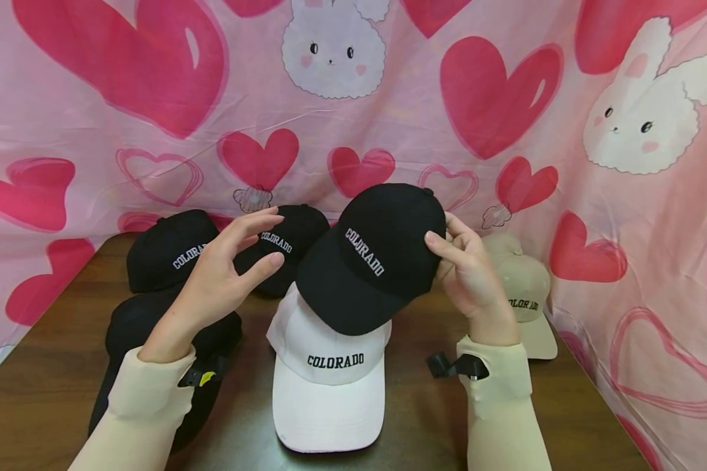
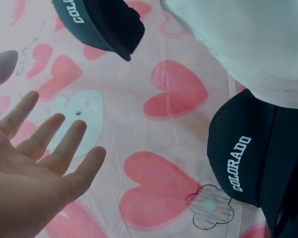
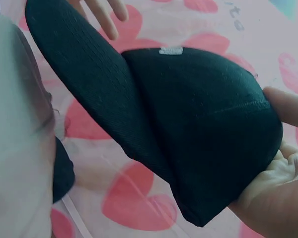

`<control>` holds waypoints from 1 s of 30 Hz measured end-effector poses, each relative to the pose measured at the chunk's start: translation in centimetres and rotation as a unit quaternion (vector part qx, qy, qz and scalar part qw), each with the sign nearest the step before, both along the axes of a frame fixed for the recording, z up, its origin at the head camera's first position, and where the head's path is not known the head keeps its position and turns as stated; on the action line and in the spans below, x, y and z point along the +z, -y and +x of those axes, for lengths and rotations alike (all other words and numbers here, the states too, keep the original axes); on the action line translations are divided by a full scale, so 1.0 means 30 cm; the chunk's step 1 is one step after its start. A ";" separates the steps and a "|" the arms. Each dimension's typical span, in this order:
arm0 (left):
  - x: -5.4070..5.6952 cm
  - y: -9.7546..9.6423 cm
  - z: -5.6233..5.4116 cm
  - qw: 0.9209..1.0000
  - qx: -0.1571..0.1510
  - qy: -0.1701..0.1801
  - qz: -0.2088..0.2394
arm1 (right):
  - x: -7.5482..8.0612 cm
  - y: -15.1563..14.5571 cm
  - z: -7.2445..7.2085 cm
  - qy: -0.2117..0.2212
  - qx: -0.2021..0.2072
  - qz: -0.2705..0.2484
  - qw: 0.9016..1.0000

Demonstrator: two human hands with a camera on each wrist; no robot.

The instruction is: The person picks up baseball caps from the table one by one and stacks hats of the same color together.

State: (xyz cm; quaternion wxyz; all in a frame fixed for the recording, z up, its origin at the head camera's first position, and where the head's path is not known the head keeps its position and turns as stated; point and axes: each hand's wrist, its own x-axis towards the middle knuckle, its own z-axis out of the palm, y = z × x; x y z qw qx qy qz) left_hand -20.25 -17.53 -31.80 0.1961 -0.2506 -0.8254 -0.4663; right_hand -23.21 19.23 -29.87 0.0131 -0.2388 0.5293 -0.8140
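When looking from left to right, first a round black cloth cap with white letters (image 1: 167,252), near the back of the brown wood table (image 1: 41,405). In front of it, a plain-looking soft black cap with a long brim (image 1: 138,320), partly hidden by the cream-coloured left sleeve (image 1: 150,405). Next, the bare left hand (image 1: 218,278), up in the air with thumb and fingers wide apart, and nothing in the grip. Behind that hand, a smaller-looking black cloth cap with white letters (image 1: 303,229).

In the middle, a white cloth cap with black letters (image 1: 330,412), on the table with brim toward the near edge. Partly in front of it, a tipped black cloth cap with white COLORADO letters (image 1: 400,219), held up with brim pointing down and left. Touching the white one or not? Hard to tell. Then the bare right hand (image 1: 471,278), pinching the tipped cap at the back. At far right, a round beige cloth cap with dark letters (image 1: 518,278).

Could slip and fall, maybe, if pinched too loosely at just that end. Could bump the white cap crooked, if lowered too far. Could get a dent, if squeezed too hard.
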 end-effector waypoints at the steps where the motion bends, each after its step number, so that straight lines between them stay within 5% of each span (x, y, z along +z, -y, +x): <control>1: 0.000 0.000 0.000 1.000 -0.002 0.002 0.001 | -0.001 0.006 0.002 0.001 0.011 0.006 1.000; 16: -0.007 -0.007 -0.009 0.997 -0.054 0.049 0.008 | -0.033 0.121 0.026 0.022 0.147 0.082 0.986; 30: -0.019 0.007 -0.010 0.978 -0.154 0.137 -0.019 | -0.062 0.174 0.033 0.004 0.239 0.156 0.958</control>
